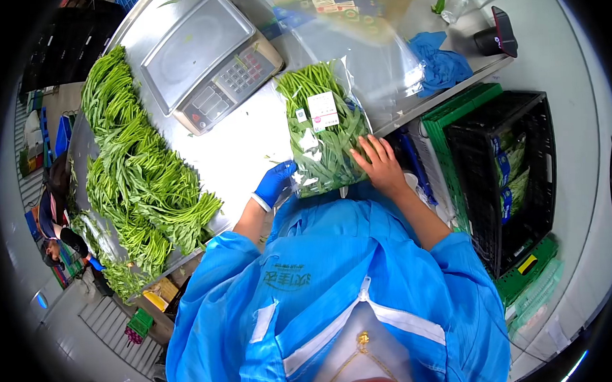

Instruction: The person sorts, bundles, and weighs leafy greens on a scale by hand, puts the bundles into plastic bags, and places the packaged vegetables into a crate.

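Note:
A clear bag of leafy green vegetables (326,150) with a white label (323,111) lies at the table's front edge, close to my body. My left hand (273,183), in a blue glove, pinches its lower left edge; the fingertips are partly hidden by the plastic. On the bag's lower right side rests my bare right hand (380,167), with its fingers spread over the plastic. A long heap of loose leafy greens (136,156) lies on the table to the left. Between the heap and the bag stands a digital scale (210,66).
Blue crumpled plastic (442,61) and a black device (495,41) sit at the table's right end. On the right, a black crate (508,177) holds bagged greens beside green crates (445,122). Printed packaging (340,8) lies behind. Another person (60,206) is at far left.

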The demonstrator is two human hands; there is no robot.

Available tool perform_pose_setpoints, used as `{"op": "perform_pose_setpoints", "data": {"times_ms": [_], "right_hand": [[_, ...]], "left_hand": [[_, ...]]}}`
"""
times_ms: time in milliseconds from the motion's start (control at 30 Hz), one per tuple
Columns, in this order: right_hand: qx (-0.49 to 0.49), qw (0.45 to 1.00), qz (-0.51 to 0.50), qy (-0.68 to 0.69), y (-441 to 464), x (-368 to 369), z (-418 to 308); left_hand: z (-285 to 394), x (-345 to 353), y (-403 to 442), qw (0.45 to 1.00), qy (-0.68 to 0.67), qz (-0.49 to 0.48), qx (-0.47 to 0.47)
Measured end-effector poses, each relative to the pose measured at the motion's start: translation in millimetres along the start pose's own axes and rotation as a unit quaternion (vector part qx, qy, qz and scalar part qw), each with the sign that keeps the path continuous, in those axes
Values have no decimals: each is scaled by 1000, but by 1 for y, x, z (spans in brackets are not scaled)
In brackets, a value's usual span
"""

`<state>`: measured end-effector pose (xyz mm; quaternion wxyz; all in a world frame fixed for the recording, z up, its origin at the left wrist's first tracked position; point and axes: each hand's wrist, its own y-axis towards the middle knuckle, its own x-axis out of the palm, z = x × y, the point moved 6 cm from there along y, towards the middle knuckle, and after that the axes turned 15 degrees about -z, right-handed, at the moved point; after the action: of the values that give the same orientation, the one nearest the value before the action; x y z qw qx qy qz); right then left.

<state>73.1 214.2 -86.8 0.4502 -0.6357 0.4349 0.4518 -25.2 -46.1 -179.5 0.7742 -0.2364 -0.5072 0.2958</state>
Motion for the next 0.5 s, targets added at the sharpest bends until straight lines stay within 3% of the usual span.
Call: {"op": "perform_pose_setpoints", "data": {"times_ms": [133,267,400,500], "right_hand": [[-8,999,28,24,-7,10,7],[-49,996,28,67,-13,-10,8],[-121,989,87,14,-11,-36,-3],[-153,982,93,58,-2,-51,15]], "left_hand": [[5,21,-1,991,-97,-57,70],[11,43,-11,988,-56,-27,144],[14,93,-15,980,-148,-27,128],[21,125,-16,974,-201,-28,102]]}}
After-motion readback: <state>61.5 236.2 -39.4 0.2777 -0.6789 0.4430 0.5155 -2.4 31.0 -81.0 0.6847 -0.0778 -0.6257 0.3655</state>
